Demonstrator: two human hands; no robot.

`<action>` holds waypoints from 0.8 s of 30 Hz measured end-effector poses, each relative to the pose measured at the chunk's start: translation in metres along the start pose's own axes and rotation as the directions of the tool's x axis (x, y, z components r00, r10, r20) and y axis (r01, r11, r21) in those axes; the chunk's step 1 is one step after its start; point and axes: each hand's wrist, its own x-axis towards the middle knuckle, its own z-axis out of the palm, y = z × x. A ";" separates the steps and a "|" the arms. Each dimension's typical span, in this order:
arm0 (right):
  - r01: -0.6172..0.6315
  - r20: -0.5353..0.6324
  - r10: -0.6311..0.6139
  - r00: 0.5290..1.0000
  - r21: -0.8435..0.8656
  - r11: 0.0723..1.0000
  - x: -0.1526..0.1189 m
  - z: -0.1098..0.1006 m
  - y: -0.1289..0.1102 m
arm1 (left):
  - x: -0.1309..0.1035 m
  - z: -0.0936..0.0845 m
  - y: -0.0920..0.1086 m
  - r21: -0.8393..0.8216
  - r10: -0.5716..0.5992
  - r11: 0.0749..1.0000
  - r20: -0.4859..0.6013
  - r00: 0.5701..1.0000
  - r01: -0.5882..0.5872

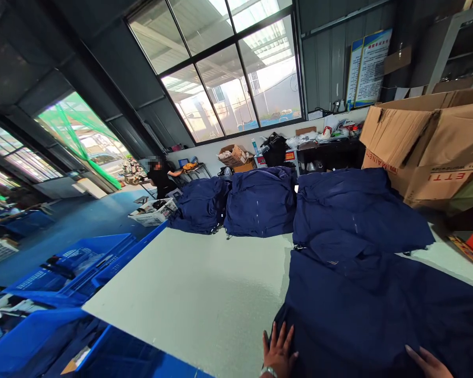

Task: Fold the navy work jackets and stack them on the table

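A navy blue jacket (339, 299) lies spread over the near right part of the pale table (197, 283), its collar pointing away from me. My left hand (279, 349) rests flat with fingers spread on the jacket's left edge, and a watch or bracelet shows at the wrist. Near the bottom right, my right hand (428, 362) lies on the cloth with its fingers stretched out; part of it is cut off by the frame. Beyond the jacket, several navy garment stacks stand in a row: a right stack (347, 205), a middle stack (260, 205) and a left stack (203, 202).
Blue plastic crates (74, 268) stand along the table's left side, some holding dark cloth. A large cardboard box (429, 142) is at the right. Farther off, a person in black (160, 178) sits near a white basket (153, 212). A window (228, 68) fills the back wall.
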 end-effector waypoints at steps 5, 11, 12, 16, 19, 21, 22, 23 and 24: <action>0.068 -0.011 -0.069 0.998 -0.078 0.995 -0.004 -0.003 -0.025 | -0.002 0.003 0.002 -0.014 -0.017 1.000 -0.002 1.000 0.016; 0.115 -0.042 -0.120 0.992 -0.098 0.988 0.018 0.008 -0.046 | 0.003 0.012 0.000 0.013 -0.003 1.000 -0.050 0.999 0.004; 0.116 -0.061 -0.122 0.991 -0.091 0.989 0.021 0.007 -0.049 | 0.004 0.013 0.001 0.026 -0.010 1.000 -0.061 0.998 0.012; 0.184 -0.208 -0.176 0.962 0.021 0.983 0.026 -0.008 -0.060 | 0.007 0.017 0.011 0.100 -0.079 0.991 -0.090 0.993 0.088; 0.147 -0.322 -0.137 0.937 0.008 0.989 0.030 -0.027 -0.055 | 0.007 0.023 0.018 0.159 -0.105 0.980 -0.114 0.988 0.122; 0.074 -0.352 -0.081 0.933 -0.033 0.997 0.032 -0.035 -0.044 | 0.004 0.026 0.020 0.162 -0.098 0.980 -0.129 0.987 0.118; 0.039 -0.345 -0.056 0.937 -0.056 0.998 0.033 -0.038 -0.039 | 0.002 0.026 0.021 0.157 -0.096 0.981 -0.131 0.987 0.117; 0.009 -0.325 -0.035 0.945 -0.081 0.997 0.033 -0.039 -0.033 | 0.000 0.026 0.022 0.152 -0.100 0.981 -0.126 0.987 0.119; -0.014 -0.299 -0.019 0.954 -0.105 0.994 0.034 -0.039 -0.029 | -0.003 0.025 0.023 0.146 -0.108 0.981 -0.118 0.987 0.125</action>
